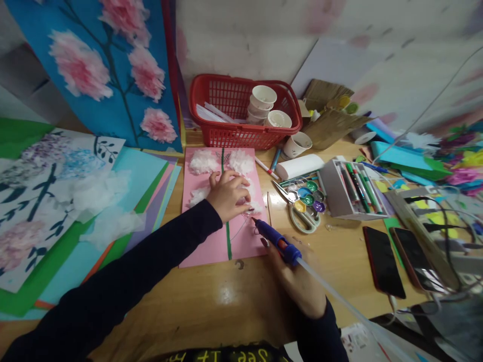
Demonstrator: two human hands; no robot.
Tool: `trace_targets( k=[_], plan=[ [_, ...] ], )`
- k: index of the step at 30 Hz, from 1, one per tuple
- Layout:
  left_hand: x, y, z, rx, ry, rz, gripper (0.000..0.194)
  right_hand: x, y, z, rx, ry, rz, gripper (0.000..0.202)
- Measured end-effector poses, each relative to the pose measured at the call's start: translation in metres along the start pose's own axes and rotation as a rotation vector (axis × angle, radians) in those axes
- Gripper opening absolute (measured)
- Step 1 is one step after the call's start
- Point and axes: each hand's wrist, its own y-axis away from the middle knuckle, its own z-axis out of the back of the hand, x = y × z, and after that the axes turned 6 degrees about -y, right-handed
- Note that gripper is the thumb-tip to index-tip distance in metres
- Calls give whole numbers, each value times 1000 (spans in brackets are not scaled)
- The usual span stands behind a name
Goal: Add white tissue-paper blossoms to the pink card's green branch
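Observation:
A sheet of pink paper (204, 249) lies on the table, with a green painted stem (228, 240) down its middle and white tissue flowers (203, 162) on both sides. My left hand (229, 196) rests over the paper with its fingers spread, the tips near a white flower on the right side; part of that flower is hidden. A blue hot glue gun (277, 240) is gripped in my right hand (298, 284). Its nozzle points at the paper just below the left hand's thumb, and a long translucent glue stick (328, 284) sticks out behind it.
Behind the paper stands a red basket (241, 137) with paper cups (263, 95). To the right are scissors (306, 223), a paint palette (307, 193), a marker box (349, 193) and two phones (383, 261). Coloured sheets (147, 176) lie at left.

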Motion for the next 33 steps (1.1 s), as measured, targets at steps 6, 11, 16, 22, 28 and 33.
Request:
trace_targets(
  k=[6,11,16,22,28,33],
  plan=[
    [-2,1,2,-3,-16,-1,8,-1,2,3,-26,129,-10,35],
    [-3,1,3,-9,-36,-1,8,1,1,10,-10,140,-94,34],
    [-4,0,3,-2,-31,6,8,3,2,26,-115,69,-145,35],
    [-5,0,6,4,-25,6,7,-7,18,56,-358,-29,-483,43],
    [-5,0,6,-13,-35,-11,6,-62,34,83,-629,122,-704,54],
    [-10,-3,18,-89,-79,-14,12,-98,40,89,-604,176,-760,59]
  ],
)
